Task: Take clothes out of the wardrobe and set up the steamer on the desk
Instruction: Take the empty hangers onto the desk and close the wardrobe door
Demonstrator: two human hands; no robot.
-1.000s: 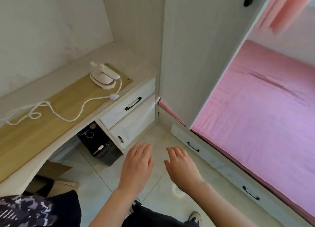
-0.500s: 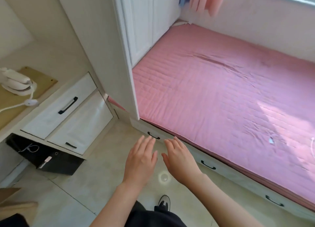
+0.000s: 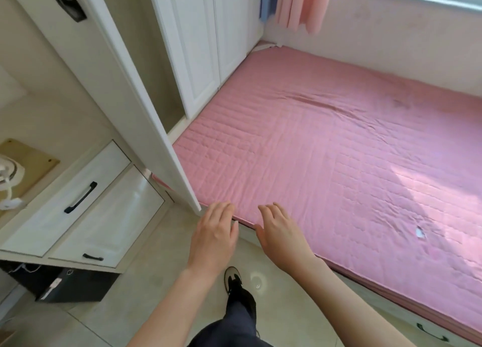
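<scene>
Wardrobe (image 3: 193, 46) is top-centre, its two white panel doors flush and closed. The leaf nearest the desk, an open door (image 3: 125, 98) with a black handle (image 3: 65, 1), stands swung out toward the camera. The gap behind it shows only a bare inner wall, no clothes visible from this angle. Steamer (image 3: 7, 169) sits at the far left edge of view on the wooden board (image 3: 34, 153) on the desk (image 3: 52, 122), mostly cut off, with its white cord and plug (image 3: 10, 203) trailing off the board, not visibly plugged in. Left hand (image 3: 212, 237) and right hand (image 3: 280, 235) are both palm-down with fingers straight and spread, holding nothing. They hover side by side over the near edge of the pink mattress (image 3: 326, 164), left hand just beside the bottom corner of the open door. My read: step one, clothes retrieval, nothing taken out yet, steamer untouched. Next move calls for raising the hands and the view into the wardrobe opening and finding a garment or hanger. If that bay is empty, the closed panels need opening. Watch the door edge near the left hand.
</scene>
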